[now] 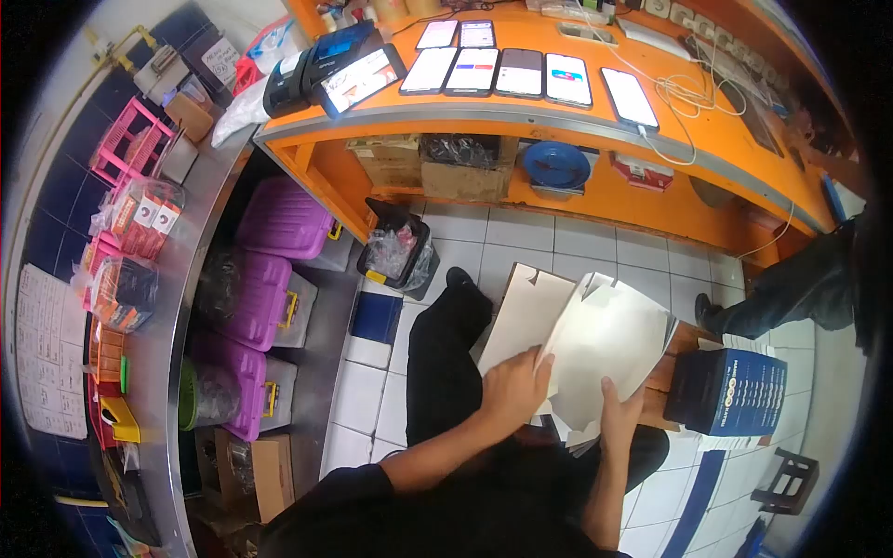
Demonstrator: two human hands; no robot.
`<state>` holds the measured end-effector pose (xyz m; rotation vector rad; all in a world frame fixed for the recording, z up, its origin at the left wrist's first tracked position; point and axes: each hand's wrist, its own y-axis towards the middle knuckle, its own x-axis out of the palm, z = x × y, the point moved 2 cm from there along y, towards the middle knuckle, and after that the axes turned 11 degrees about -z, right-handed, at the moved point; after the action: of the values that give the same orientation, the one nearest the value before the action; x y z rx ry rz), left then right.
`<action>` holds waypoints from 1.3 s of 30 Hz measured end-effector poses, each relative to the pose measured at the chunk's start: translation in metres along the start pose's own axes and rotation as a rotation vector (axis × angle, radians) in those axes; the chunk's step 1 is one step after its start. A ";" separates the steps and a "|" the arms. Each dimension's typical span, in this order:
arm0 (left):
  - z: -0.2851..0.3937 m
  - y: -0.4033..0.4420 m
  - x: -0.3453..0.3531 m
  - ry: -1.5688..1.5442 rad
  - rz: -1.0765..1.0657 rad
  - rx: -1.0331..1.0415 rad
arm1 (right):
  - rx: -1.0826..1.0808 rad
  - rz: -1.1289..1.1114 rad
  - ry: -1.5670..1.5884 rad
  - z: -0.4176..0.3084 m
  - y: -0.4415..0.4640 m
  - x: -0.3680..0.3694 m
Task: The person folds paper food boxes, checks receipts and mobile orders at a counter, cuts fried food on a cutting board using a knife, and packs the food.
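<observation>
Over my lap I hold a white cardboard sheet (609, 339) with notched, folded flaps at its top corner. My left hand (513, 391) is closed, fingers pinching the left edge of this sheet. Under it, a second whitish card piece (528, 316) with a brown edge sticks out to the left. My right hand (618, 414) grips the lower right part, its thumb on the white face and its other fingers hidden behind. More layers show beneath the sheet near its lower edge; how many I cannot tell.
Several phones (521, 73) lie on the orange counter (558, 116) ahead, beside a tablet-like screen (363, 79). A dark blue printed box (730, 392) stands right on a wooden surface. A small bin (395, 256) and purple-lidded boxes (251, 302) are left. Another person's leg (800, 288) is right.
</observation>
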<state>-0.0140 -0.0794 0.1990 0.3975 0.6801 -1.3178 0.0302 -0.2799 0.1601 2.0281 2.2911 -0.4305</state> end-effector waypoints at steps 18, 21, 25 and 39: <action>0.016 -0.011 0.007 -0.024 -0.020 0.122 | 0.068 -0.054 -0.099 -0.003 -0.018 0.011; -0.040 0.024 -0.026 -0.395 -0.197 -0.017 | 0.262 -0.014 0.341 -0.024 -0.013 -0.037; -0.074 0.046 -0.040 -0.999 -0.426 -0.182 | 0.336 -0.001 0.507 0.033 -0.011 -0.086; -0.107 0.019 -0.023 -1.769 -0.324 -0.324 | 0.332 -0.093 0.847 0.046 -0.022 -0.066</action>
<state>-0.0219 0.0092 0.1321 -1.1309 -0.5859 -1.2891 0.0110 -0.3564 0.1346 2.6434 2.9276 0.0993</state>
